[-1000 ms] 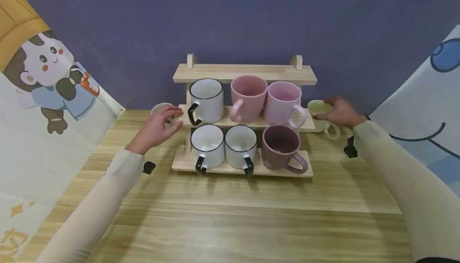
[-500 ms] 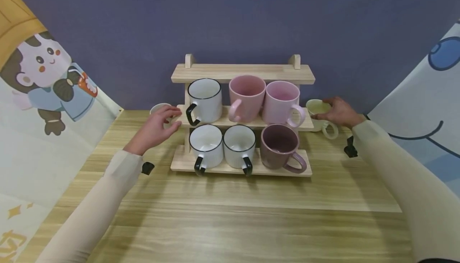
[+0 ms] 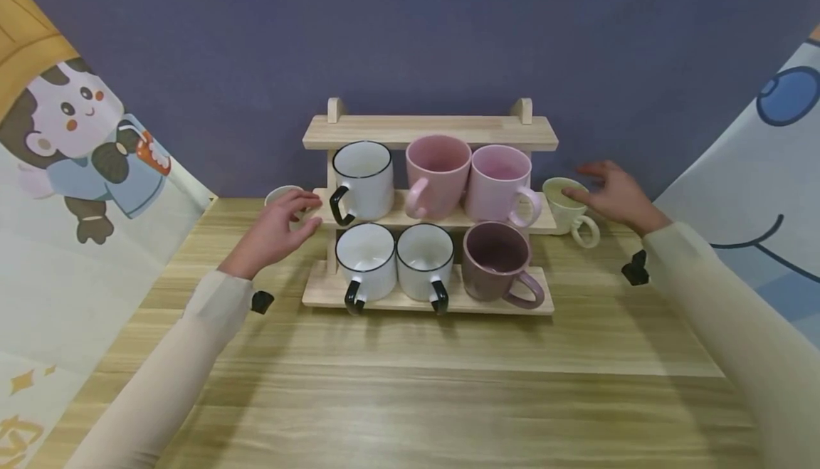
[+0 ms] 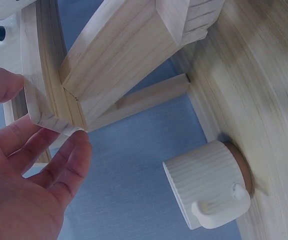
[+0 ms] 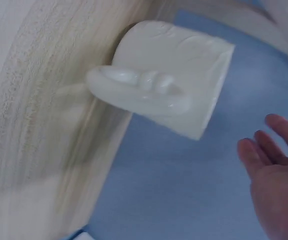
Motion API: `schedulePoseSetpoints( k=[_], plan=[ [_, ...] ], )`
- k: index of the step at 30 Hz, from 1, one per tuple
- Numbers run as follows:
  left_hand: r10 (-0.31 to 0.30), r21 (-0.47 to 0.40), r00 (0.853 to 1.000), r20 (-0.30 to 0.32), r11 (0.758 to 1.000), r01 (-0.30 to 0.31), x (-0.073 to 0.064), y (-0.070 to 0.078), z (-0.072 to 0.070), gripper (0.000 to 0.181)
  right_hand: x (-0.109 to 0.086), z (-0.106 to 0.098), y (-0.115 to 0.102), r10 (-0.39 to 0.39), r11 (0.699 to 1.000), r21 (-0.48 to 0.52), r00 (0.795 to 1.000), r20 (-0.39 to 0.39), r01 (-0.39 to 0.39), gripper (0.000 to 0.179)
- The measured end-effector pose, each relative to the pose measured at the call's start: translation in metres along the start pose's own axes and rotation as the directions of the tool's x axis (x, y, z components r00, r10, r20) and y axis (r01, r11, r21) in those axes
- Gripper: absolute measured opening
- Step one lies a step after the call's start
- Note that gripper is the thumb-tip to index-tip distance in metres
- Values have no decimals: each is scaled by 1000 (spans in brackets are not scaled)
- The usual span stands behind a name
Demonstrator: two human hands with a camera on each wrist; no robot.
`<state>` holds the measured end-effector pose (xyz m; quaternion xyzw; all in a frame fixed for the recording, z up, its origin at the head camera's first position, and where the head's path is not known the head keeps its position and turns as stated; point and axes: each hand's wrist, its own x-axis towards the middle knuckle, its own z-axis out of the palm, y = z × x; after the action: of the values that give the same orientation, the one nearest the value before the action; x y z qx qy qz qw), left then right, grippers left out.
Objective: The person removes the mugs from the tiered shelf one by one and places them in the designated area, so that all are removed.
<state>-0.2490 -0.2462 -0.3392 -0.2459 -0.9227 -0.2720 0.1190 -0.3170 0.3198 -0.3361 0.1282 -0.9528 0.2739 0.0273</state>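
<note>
A three-tier wooden cup rack [image 3: 429, 131] stands at the back of the table. My left hand [image 3: 272, 233] holds the left end of its middle shelf; in the left wrist view the thumb and fingers lie on either side of the board's end [image 4: 54, 120]. Behind that hand stands a white ribbed mug [image 4: 206, 180], mostly hidden in the head view. To the right of the rack is a cream mug [image 3: 564, 221], yellowish inside, its handle facing right. My right hand [image 3: 618, 197] hovers beside its rim, fingers spread, apart from it in the right wrist view [image 5: 279, 175].
On the middle shelf are a white black-rimmed mug [image 3: 374, 188] and two pink mugs [image 3: 442, 184]. The bottom shelf carries two white black-rimmed mugs [image 3: 368, 273] and a mauve mug [image 3: 490, 277]. A dark blue cloth [image 3: 423, 35] hangs behind the rack.
My right hand has let go of the cream mug and moved slightly up and right, its fingers opening. The left hand keeps its hold on the shelf end.
</note>
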Motion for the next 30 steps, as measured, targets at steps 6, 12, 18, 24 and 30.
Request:
schedulePoseSetpoints(
  k=[6, 12, 18, 24, 30],
  plan=[
    [8, -3, 1000, -13, 1000, -8, 0, 0, 1, 34, -13, 2, -23, -169, 983, 60, 982, -89, 174, 54],
    [23, -3, 1000, -18, 1000, -23, 0, -1, 1, 34, -22, 11, -40, -336, 941, 23, 938, -90, 339, 42],
    [22, -14, 1000, -15, 1000, -22, 0, 0, 3, 34, -24, 19, -49, -406, 913, 4, 910, -85, 407, 40],
    [20, -21, 1000, -12, 1000, -20, 1, -1, 3, 34, -24, 23, -49, -431, 902, -14, 899, -80, 432, 32],
    [39, 1, 999, -8, 999, -39, 2, 1, -5, 33, -24, 26, -49, -432, 902, -7, 900, -65, 432, 28]
  ],
)
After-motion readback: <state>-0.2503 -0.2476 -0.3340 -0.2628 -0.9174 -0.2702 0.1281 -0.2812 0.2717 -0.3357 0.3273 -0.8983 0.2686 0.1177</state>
